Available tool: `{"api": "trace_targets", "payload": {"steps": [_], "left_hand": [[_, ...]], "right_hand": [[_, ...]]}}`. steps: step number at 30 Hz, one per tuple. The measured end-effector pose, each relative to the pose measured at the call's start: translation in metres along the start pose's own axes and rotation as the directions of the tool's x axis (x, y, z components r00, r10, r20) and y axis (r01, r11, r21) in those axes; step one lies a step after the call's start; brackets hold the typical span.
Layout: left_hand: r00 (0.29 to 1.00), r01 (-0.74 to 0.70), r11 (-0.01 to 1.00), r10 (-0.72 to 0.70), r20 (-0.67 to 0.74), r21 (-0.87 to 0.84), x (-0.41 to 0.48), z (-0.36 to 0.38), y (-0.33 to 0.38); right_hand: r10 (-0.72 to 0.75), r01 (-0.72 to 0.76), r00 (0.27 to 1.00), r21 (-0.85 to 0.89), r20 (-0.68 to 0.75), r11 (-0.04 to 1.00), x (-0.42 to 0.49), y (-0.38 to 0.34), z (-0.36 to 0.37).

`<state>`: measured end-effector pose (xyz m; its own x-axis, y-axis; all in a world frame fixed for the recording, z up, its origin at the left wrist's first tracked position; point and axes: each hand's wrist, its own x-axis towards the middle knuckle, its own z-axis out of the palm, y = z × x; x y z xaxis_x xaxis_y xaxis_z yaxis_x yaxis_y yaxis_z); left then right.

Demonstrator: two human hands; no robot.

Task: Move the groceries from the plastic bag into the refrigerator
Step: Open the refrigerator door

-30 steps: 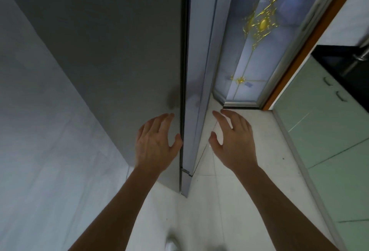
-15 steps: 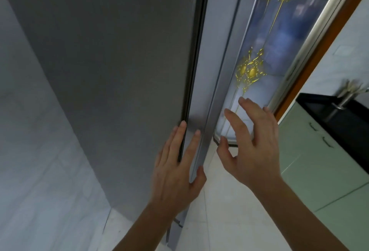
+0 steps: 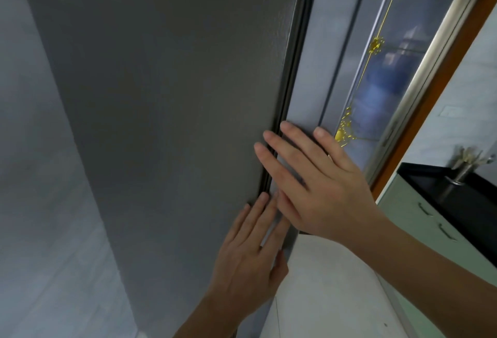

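Refrigerator (image 3: 166,95) seen from its grey side panel, with the door (image 3: 330,55) at the right, apparently closed or barely ajar. The left hand (image 3: 250,265), fingers straight and close together, lay flat along the seam (image 3: 291,69) between cabinet and door. The right hand (image 3: 322,184), just above it, spread its fingers wide across the door edge. Neither held anything. No plastic bag or groceries appeared in view. Judged stage: opening the door, with the transfer of groceries apparently still to come.
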<state>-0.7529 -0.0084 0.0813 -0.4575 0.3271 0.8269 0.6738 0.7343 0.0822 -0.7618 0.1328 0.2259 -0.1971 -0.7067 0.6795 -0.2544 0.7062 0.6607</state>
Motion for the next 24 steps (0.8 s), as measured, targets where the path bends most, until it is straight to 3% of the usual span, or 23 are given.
{"api": "trace_targets", "payload": {"steps": [11,21,24], "left_hand": [[0.997,-0.031,0.999,0.034,0.07,-0.038,0.001,-0.004,-0.003],[0.996,0.014,0.995,-0.005,0.09,-0.095,0.002,-0.008,-0.001],[0.99,-0.035,0.997,0.043,0.135,-0.064,0.005,-0.011,0.008]], "right_hand": [[-0.088,0.105,0.99,-0.159,0.113,0.982,-0.007,0.015,0.001],[-0.102,0.109,0.993,-0.15,0.052,0.983,-0.007,0.015,0.002],[-0.097,0.099,0.995,-0.131,0.025,0.986,-0.02,0.022,-0.002]]}}
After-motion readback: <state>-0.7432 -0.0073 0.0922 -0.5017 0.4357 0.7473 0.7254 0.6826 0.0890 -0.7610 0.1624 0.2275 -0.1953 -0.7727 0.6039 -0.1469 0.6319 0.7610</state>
